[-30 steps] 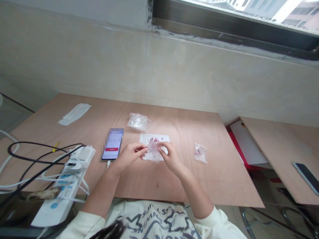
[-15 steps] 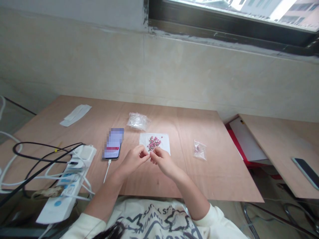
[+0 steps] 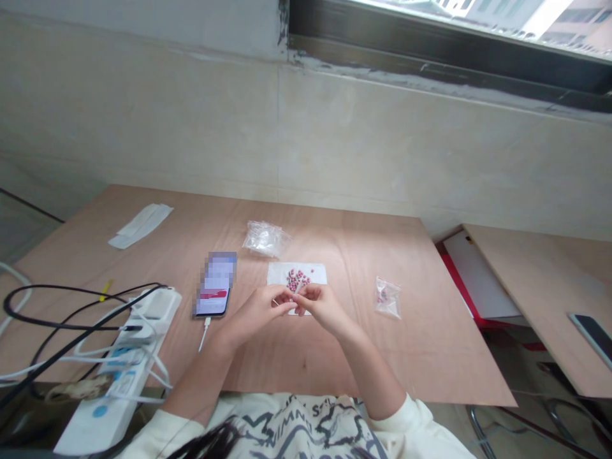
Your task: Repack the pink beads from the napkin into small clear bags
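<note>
My left hand (image 3: 262, 307) and my right hand (image 3: 322, 310) meet fingertip to fingertip at the near side of a white sheet (image 3: 319, 275). Both are closed in a pinch; whatever small thing they hold between them is too tiny to name. A loose pile of small pink and dark bead-like pieces (image 3: 297, 278) lies on the sheet just beyond my fingers, which hide its near edge. Behind the sheet sits a crumpled clear plastic bag (image 3: 266, 240). A smaller clear bag with a few pinkish pieces inside (image 3: 387, 298) lies off to the right.
A phone (image 3: 215, 285) with its cable plugged in lies left of my hands. Further left is a white power strip (image 3: 129, 370) with tangled cords. A folded white strip (image 3: 141, 226) lies at the back left. Another phone (image 3: 593, 338) rests on the neighbouring table.
The view has shifted slightly, so the tabletop items sit lower in the picture. My hands, still pinched together, have moved a little towards the pile, covering more of the sheet's near part.
</note>
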`<state>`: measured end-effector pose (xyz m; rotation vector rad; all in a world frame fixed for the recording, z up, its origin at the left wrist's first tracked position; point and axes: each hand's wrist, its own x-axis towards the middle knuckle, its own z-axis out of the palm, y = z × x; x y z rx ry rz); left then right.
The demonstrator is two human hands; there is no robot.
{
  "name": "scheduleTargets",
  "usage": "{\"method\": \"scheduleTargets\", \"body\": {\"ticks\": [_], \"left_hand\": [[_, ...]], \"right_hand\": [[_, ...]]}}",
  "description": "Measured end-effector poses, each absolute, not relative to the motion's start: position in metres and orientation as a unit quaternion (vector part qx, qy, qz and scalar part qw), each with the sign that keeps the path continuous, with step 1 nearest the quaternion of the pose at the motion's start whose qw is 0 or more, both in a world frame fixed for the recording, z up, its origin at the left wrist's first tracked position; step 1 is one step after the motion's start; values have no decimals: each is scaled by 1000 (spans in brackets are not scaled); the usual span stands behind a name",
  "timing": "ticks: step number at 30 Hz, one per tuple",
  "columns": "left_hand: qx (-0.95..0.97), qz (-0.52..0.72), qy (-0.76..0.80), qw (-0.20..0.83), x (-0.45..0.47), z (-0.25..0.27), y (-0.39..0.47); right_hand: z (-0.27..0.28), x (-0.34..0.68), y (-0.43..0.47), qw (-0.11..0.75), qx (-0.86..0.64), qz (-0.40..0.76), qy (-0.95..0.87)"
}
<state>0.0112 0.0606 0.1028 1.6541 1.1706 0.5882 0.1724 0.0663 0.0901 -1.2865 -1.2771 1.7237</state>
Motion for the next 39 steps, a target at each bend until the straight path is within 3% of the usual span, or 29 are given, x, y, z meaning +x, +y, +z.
{"method": "scheduleTargets", "body": {"ticks": [4, 8, 19, 32, 36, 39], "left_hand": [[643, 235, 456, 569, 8, 100, 60], [648, 215, 464, 565, 11, 103, 56], [745, 181, 570, 296, 2, 102, 49], [797, 219, 416, 379, 5, 101, 52], [780, 172, 397, 452, 3, 100, 46], [769, 186, 421, 444, 3, 94, 48]], "right_hand": [[90, 175, 66, 299, -441, 691, -489], [90, 172, 60, 297, -447, 684, -495], [96, 163, 38, 281, -587, 488, -582], [98, 162, 34, 306, -581, 470, -590], [99, 164, 42, 339, -569, 542, -517], [95, 163, 49, 337, -512, 635, -470]]}}
